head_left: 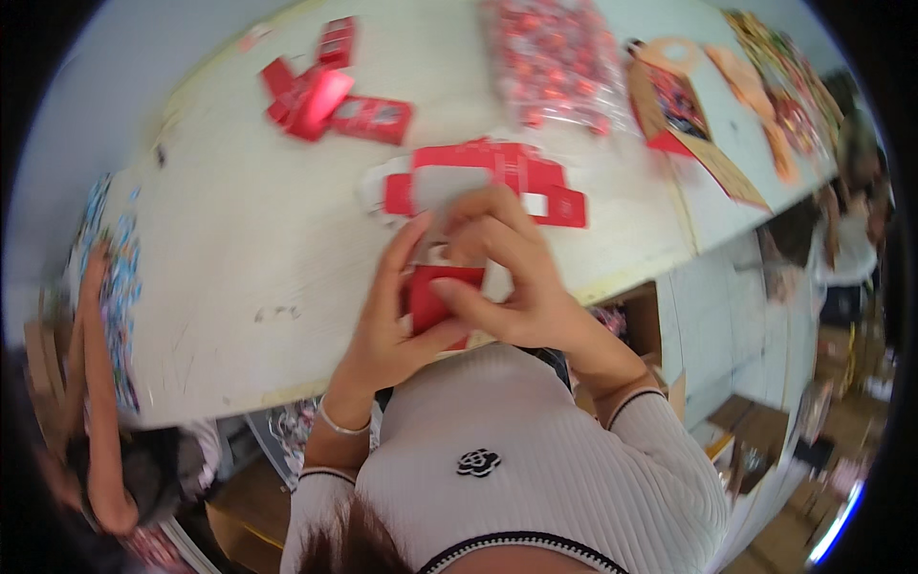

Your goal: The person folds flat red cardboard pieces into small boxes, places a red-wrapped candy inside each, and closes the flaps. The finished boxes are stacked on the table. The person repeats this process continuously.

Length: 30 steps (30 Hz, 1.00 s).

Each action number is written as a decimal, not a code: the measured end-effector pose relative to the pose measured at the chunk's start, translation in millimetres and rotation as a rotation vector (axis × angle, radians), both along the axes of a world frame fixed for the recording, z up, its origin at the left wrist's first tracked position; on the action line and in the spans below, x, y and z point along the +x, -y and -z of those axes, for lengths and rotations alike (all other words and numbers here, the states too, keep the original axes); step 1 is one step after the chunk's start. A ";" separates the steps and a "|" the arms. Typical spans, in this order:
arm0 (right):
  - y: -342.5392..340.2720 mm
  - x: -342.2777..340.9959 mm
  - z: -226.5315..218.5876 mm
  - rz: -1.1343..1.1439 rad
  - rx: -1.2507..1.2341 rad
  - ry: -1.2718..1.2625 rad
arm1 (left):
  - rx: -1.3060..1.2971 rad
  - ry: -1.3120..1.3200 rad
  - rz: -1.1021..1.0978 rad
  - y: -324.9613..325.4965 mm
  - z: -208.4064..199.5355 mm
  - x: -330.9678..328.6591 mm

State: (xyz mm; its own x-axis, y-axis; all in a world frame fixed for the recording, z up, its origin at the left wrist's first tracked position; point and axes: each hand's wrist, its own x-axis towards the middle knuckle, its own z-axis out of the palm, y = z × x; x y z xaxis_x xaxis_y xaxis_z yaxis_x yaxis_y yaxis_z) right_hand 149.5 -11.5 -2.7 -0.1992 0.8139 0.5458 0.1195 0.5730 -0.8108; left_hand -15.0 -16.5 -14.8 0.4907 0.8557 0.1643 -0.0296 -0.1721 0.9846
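A small red box (442, 298) is held between my two hands at the near edge of the white table (249, 249). My left hand (381, 330) closes around its left side. On its right side, the thumb of my right hand (512, 273) presses the near face, and the fingers curl over its top. My fingers partly hide the top of the box and whatever is inside. Just beyond my hands lie flat red-and-white carton blanks (507, 172), overlapping one another and slightly blurred.
Several red boxes (368, 117) lie in a loose pile at the far left. A clear plastic bag (555, 62) of red items sits farther back, beside an open cardboard box (712, 167). Another person's arm (100, 383) reaches over small blue packets (122, 287) at left.
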 end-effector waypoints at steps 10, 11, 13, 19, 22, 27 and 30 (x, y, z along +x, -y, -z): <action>14.9 23.2 17.8 0.127 -0.167 -0.294 | 0.119 -0.006 -0.035 0.7 11.3 27.3; 13.5 22.8 22.0 0.139 -0.131 -0.287 | 0.190 -0.058 -0.054 1.3 11.4 28.9; 7.1 21.4 29.7 0.161 -0.060 -0.274 | 0.074 0.035 -0.048 0.3 12.9 38.1; 10.3 4.1 29.7 0.131 -0.146 -0.659 | 0.334 -0.057 -0.082 -2.8 15.5 40.2; 9.0 1.5 30.0 0.100 -0.200 -0.767 | 0.300 -0.130 -0.025 -6.3 20.7 33.6; 2.1 1.3 10.8 -0.063 -0.499 -1.006 | 0.341 -0.031 -0.072 -14.8 15.9 37.5; -3.9 5.1 24.3 -0.178 -0.431 -0.953 | 0.269 0.135 -0.101 -18.9 18.6 42.6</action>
